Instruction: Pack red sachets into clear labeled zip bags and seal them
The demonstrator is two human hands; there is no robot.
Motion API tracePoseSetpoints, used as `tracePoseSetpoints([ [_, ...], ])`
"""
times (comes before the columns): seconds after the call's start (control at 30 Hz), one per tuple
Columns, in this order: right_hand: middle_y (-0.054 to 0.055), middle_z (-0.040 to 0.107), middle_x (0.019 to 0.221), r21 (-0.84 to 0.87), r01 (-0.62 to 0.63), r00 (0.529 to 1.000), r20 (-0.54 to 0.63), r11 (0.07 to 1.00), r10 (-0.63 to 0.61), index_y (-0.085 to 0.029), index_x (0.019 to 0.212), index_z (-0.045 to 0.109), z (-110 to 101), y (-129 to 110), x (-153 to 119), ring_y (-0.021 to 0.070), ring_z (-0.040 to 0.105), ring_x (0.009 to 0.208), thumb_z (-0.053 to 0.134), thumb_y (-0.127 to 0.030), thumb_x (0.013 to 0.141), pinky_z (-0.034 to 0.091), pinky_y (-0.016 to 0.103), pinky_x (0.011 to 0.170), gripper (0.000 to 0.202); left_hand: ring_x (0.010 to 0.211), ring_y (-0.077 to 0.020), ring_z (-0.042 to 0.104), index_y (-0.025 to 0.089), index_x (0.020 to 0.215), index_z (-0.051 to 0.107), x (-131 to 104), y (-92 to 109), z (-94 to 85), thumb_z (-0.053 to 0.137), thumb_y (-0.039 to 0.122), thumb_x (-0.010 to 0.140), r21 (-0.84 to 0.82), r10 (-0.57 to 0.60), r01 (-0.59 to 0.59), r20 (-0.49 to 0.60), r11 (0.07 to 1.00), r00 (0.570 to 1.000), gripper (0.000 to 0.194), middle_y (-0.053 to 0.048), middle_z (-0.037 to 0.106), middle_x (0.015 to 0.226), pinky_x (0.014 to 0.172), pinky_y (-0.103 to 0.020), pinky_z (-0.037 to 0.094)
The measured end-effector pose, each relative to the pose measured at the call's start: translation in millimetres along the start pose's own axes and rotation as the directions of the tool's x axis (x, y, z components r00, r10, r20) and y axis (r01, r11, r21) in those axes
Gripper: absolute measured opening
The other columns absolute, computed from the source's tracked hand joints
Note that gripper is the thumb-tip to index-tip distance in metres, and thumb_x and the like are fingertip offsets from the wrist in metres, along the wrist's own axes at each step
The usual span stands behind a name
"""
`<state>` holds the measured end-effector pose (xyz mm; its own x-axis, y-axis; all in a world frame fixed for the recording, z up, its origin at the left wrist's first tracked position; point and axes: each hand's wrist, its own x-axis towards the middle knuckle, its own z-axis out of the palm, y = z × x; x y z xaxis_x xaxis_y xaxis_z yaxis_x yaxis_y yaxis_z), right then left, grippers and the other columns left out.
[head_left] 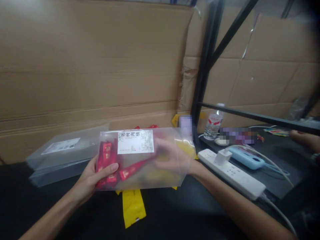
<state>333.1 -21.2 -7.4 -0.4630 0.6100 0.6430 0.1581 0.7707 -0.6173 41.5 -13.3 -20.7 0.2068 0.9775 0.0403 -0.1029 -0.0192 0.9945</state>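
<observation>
A clear plastic box [110, 181] with a white printed label [136, 141] lies on its side in the air, its open end to the right. My left hand [100, 173] grips its left end, thumb across the front. Red packets [106, 158] are stacked inside at that end. Through the open end reaches my right hand [170, 155], seen hazily through the plastic, its fingers closed on a slanting red packet [133, 169]. Below and behind the box are yellow packets [133, 206] on the black table; some are hidden by it.
More clear boxes [65, 150] lie stacked at the left. A white power strip [232, 173], a light blue device [246, 157] and a water bottle [213, 123] are at the right, near a black metal frame [203, 76]. Another person's hand [305, 140] shows at the right edge.
</observation>
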Motion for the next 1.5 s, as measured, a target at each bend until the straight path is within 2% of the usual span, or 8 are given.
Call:
tracePoseSetpoints([
  [0.2,-0.001,0.058,0.069,-0.133,-0.133,0.968,-0.231,0.982,0.100,-0.024,0.072,0.054,3,8,-6,0.0177,0.053,0.061,0.066,-0.031,0.086,0.052,0.033,0.059,0.020,0.075,-0.0222,0.075,0.016,0.113,0.065,-3,-5,8.8,0.095,0.035,0.063,-0.037,-0.039,0.038,-0.021,0.999,0.999,0.061,-0.010,0.078,0.098,0.065,-0.029,0.063],
  [0.37,0.002,0.074,0.099,-0.179,-0.065,0.996,0.048,0.982,0.075,-0.026,0.093,0.070,18,4,-9,0.0230,0.069,0.097,0.075,-0.037,0.086,0.055,0.038,0.097,0.014,0.087,-0.0282,0.077,0.019,0.125,0.060,-5,-13,14.0,0.094,0.034,0.066,-0.018,-0.072,0.073,0.063,0.997,0.995,0.070,-0.014,0.076,0.112,0.071,-0.033,0.064],
  [0.5,-0.003,0.072,0.129,-0.159,-0.105,0.951,0.273,0.982,0.146,-0.036,0.133,0.066,21,0,-12,0.0253,0.067,0.120,0.081,-0.045,0.081,0.053,0.033,0.106,0.055,0.087,-0.0305,0.078,0.019,0.126,0.061,-5,-13,14.1,0.093,0.032,0.067,0.006,-0.096,0.096,0.085,0.995,0.992,0.068,-0.013,0.078,0.104,0.069,-0.033,0.064],
  [0.77,-0.006,0.057,0.150,-0.150,0.037,0.961,0.277,0.988,0.006,-0.040,0.149,0.051,21,2,-9,0.0258,0.055,0.138,0.069,-0.032,0.092,0.041,0.034,0.120,0.060,0.091,-0.0329,0.078,0.021,0.118,0.069,-4,-4,12.9,0.095,0.036,0.062,-0.040,-0.189,0.192,0.066,0.981,0.980,0.063,-0.016,0.079,0.109,0.075,-0.037,0.064],
  [1.03,0.006,0.080,0.102,-0.056,-0.036,0.998,-0.059,0.998,0.033,-0.018,0.099,0.079,-11,19,-10,0.0213,0.075,0.087,0.060,-0.019,0.089,0.062,0.034,0.080,0.021,0.079,-0.0262,0.078,0.019,0.112,0.071,4,10,2.8,0.095,0.031,0.063,0.022,-0.119,0.119,-0.006,0.993,0.993,0.056,-0.011,0.081,0.101,0.069,-0.033,0.065],
  [1.17,0.004,0.075,0.075,-0.158,-0.121,0.905,-0.424,0.980,0.044,-0.017,0.084,0.076,-40,47,-18,0.0169,0.068,0.064,0.048,-0.013,0.090,0.056,0.029,0.062,0.028,0.075,-0.0225,0.078,0.020,0.110,0.072,10,18,-15.8,0.096,0.030,0.060,-0.005,-0.036,0.036,-0.132,0.999,0.991,0.057,-0.008,0.080,0.095,0.065,-0.028,0.065],
  [1.3,0.011,0.074,0.111,-0.639,-0.115,0.928,-0.343,0.761,-0.148,-0.020,0.101,0.078,-45,69,-24,0.0263,0.068,0.104,0.054,-0.013,0.088,0.055,0.044,0.094,0.028,0.069,-0.0184,0.076,0.021,0.107,0.073,17,23,-25.0,0.093,0.017,0.059,-0.047,0.063,-0.075,-0.217,0.996,0.974,0.052,-0.003,0.080,0.091,0.063,-0.024,0.066],
  [1.5,0.014,0.044,0.159,-0.762,-0.100,0.993,-0.114,0.640,0.019,-0.019,0.150,0.051,-26,79,-18,0.0274,0.045,0.144,0.047,-0.015,0.094,0.039,0.052,0.117,0.056,0.066,-0.0147,0.075,0.020,0.103,0.074,20,28,-23.4,0.079,0.007,0.072,-0.092,0.134,-0.167,-0.291,0.982,0.947,0.035,0.000,0.080,0.091,0.065,-0.021,0.065],
])
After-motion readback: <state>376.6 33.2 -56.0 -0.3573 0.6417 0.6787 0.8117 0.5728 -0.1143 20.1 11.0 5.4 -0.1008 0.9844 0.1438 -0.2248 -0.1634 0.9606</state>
